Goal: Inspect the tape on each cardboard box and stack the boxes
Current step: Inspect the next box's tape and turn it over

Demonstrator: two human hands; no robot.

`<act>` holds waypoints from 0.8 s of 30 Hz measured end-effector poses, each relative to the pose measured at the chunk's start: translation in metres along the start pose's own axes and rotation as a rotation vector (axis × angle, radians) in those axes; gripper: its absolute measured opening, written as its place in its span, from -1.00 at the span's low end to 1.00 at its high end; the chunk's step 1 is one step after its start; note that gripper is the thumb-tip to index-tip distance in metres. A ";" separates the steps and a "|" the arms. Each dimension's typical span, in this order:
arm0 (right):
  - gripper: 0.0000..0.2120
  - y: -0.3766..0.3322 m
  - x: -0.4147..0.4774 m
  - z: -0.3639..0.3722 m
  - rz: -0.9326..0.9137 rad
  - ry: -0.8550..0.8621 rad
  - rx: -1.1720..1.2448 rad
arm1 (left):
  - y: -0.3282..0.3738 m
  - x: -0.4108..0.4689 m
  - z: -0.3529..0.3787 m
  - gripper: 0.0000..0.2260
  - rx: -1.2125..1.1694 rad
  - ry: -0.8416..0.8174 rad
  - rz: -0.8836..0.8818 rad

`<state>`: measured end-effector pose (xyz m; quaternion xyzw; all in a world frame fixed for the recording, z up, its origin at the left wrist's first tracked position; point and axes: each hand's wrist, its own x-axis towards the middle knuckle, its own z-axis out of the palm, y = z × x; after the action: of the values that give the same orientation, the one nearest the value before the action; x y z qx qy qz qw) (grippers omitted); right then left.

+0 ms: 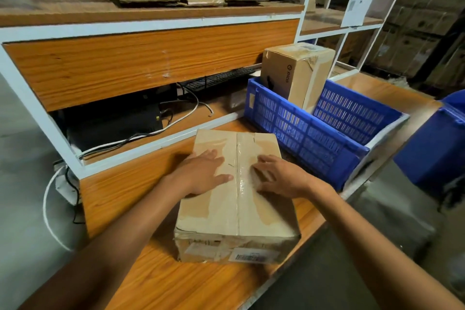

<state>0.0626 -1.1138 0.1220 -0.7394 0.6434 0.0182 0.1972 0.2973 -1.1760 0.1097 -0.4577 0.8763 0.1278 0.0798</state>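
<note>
A cardboard box lies flat on the wooden worktop, right in front of the person and left of a blue crate. Its long axis runs from the near edge away toward the shelf unit, leaning a little to the left at the far end. 1 strip of clear tape follows that same line down the middle seam of the top face, glossy and wrinkled between the 2 hands. The near end face points at the person and carries a white barcode label; the cardboard there is crumpled and scuffed. The left hand rests palm-down on the top, left of the seam, its fingers straight and released, grasping nothing, the thumb reaching toward the tape. The right hand sits on the top right of the seam, its fingers spread and lightly bent, the tips touching the cardboard beside the tape rather than closing round anything. A second cardboard box stands upright on end in the far corner of the crate, its long axis vertical, with tape across its top. A dark keyboard and loose cables lie in the shelf opening behind the worktop, and another blue bin stands off to the right.
</note>
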 end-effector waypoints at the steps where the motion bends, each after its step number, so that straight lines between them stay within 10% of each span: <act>1: -0.36 -0.002 -0.008 0.007 0.009 0.011 0.031 | -0.001 -0.005 0.006 -0.31 -0.025 -0.006 0.017; 8: -0.14 -0.003 -0.012 0.056 0.081 0.088 -0.104 | -0.003 -0.011 0.016 -0.02 -0.037 -0.092 0.060; 19: -0.06 -0.019 -0.031 0.067 0.041 0.100 -0.136 | -0.018 -0.016 0.011 -0.12 -0.085 -0.263 0.113; 24: -0.20 -0.011 -0.025 0.056 0.123 0.227 0.173 | -0.018 -0.007 0.020 -0.09 -0.364 0.064 -0.134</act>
<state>0.0819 -1.0714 0.0806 -0.6762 0.7048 -0.1091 0.1849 0.3161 -1.1745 0.0900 -0.5257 0.8084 0.2638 -0.0240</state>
